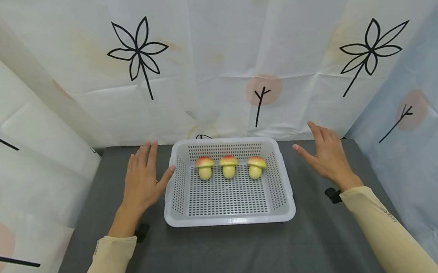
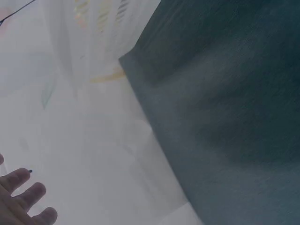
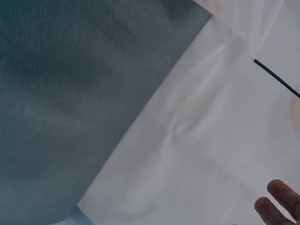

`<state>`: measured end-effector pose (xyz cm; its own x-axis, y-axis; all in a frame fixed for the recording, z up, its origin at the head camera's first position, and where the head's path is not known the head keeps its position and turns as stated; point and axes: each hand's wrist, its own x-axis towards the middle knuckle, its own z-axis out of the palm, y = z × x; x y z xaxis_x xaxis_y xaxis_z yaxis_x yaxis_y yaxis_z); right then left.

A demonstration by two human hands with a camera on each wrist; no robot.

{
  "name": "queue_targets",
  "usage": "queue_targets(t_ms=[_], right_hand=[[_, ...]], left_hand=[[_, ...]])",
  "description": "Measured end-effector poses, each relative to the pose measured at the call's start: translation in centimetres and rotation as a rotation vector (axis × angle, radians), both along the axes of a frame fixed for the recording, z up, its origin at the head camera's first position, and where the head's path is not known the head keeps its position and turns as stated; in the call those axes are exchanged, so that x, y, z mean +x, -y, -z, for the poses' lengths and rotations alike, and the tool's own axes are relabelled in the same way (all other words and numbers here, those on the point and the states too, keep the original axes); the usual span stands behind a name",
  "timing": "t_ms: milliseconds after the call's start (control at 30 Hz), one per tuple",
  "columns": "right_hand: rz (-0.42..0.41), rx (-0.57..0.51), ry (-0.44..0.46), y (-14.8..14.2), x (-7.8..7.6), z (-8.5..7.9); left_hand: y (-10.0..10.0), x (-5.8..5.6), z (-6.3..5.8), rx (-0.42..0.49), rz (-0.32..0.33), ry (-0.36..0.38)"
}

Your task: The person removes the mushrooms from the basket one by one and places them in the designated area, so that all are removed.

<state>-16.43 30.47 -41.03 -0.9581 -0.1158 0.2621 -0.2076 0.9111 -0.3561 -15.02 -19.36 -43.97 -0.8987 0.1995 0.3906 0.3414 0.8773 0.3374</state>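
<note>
A white perforated plastic basket (image 1: 232, 219) stands on the grey cloth in the head view. Three toy mushrooms lie in a row toward its far side: a left mushroom (image 1: 205, 168), a middle mushroom (image 1: 228, 167) and a right mushroom (image 1: 256, 167), each with a red-yellow cap and pale green stem. My left hand (image 1: 142, 178) is beside the basket's left wall, fingers extended, thumb close to the rim; whether it touches, I cannot tell. To the right of the basket, apart from it, my right hand (image 1: 327, 156) has its fingers extended and holds nothing.
Grey cloth (image 1: 232, 259) covers the table. White fabric (image 1: 210, 57) printed with black flower outlines hangs behind the table's far edge, with more patterned fabric (image 1: 437, 153) along the right and left sides. Dark wrist cameras sit at both cuffs.
</note>
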Motion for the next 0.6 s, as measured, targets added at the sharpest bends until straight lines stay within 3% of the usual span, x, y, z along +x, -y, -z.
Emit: queue_targets(t_ms=[100,333,600], right_hand=[[0.009,-0.024,0.034,0.4,0.7,0.3],[0.013,-0.106,0.119,1.5,2.0,0.4],[-0.045,-0.160,0.163,3.2,2.6,0.0]], left_hand=[[-0.2,1.1,1.0,0.046,0.014,0.044],[-0.8,3.7,3.1,0.098,0.029,0.230],[-1.4,6.0,5.3,0.171,0.073,0.314]])
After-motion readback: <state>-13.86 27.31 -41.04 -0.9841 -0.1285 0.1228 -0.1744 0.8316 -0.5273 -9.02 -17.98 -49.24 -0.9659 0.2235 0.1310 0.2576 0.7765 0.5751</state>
